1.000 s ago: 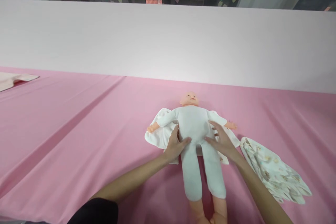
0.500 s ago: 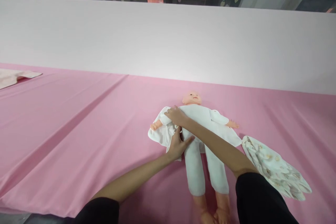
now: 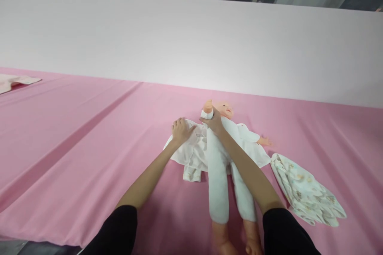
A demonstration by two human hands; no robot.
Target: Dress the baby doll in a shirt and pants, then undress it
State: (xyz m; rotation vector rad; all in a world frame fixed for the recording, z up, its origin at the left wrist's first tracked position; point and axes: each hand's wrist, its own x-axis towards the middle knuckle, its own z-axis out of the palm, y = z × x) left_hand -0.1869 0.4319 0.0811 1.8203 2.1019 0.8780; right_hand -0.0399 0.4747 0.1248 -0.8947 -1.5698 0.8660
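A baby doll (image 3: pixel 220 155) in white cloth lies on its back, its upper body tilted to the right. My right hand (image 3: pixel 216 123) is closed around the doll's raised arm, just below the small bare hand. Under and beside the doll a white baby garment (image 3: pixel 194 147) is spread, with one sleeve end sticking out toward me. My left hand (image 3: pixel 180 130) rests on the garment's left upper part, fingers laid on the cloth and thumb apart. The doll's other arm (image 3: pixel 263 140) stretches out to the right. Part of the garment is hidden beneath the doll.
A folded patterned cloth (image 3: pixel 308 191) lies to the right of the doll. Pink fabric (image 3: pixel 89 139) with creases covers the table. At the far left is a pale pink cloth (image 3: pixel 18 81). A white wall panel (image 3: pixel 179 44) stands behind the table.
The doll's left-side arm has been lifted up, with my right hand around it, and the doll has tipped right. My left hand has moved up and left onto the garment.
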